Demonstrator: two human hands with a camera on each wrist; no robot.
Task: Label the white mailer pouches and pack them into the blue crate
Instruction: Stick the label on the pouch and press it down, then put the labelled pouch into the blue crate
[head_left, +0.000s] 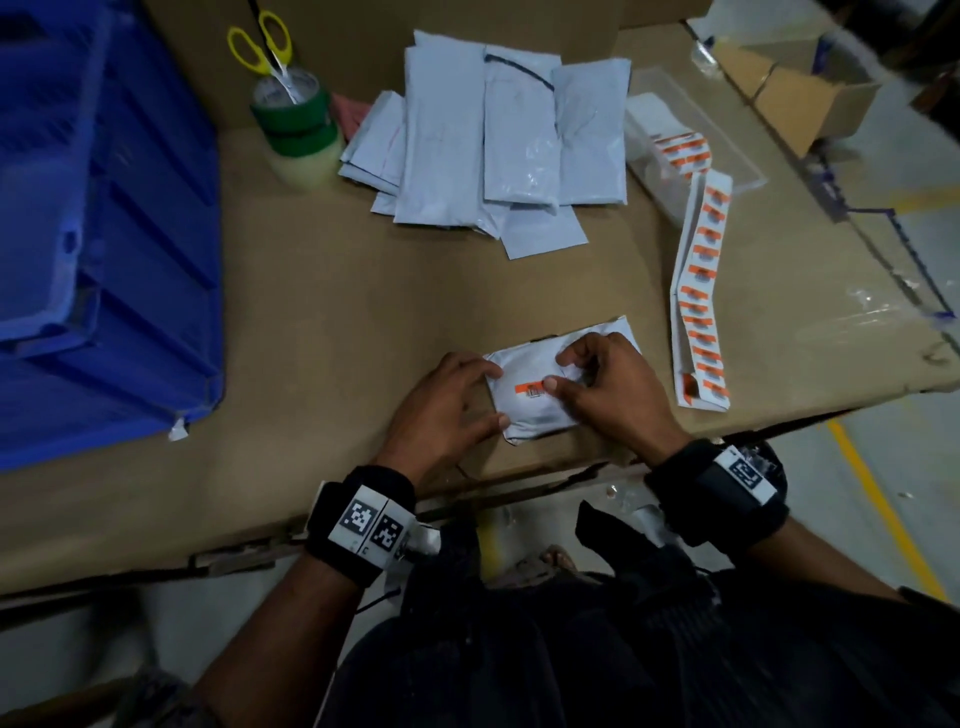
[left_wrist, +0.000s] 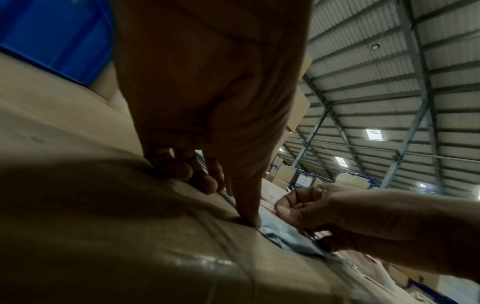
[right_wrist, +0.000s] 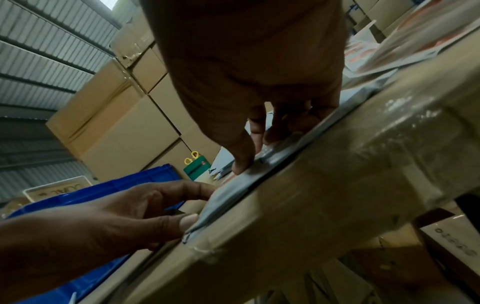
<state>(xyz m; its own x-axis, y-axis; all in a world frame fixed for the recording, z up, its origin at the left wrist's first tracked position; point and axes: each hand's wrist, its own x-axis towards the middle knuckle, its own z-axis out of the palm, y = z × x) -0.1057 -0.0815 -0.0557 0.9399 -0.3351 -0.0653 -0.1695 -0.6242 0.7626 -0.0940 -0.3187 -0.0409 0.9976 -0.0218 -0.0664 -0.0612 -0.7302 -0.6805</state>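
The left hand steadies the white mailer pouch with straight fingers; the right hand presses the orange label down with curled fingers. The pouch lies on the desk, the blue crate to the left.

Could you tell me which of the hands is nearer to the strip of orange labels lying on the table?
Right. The right hand rests on the pouch just left of the label strip; the left hand holds the pouch's far side, farther from it.
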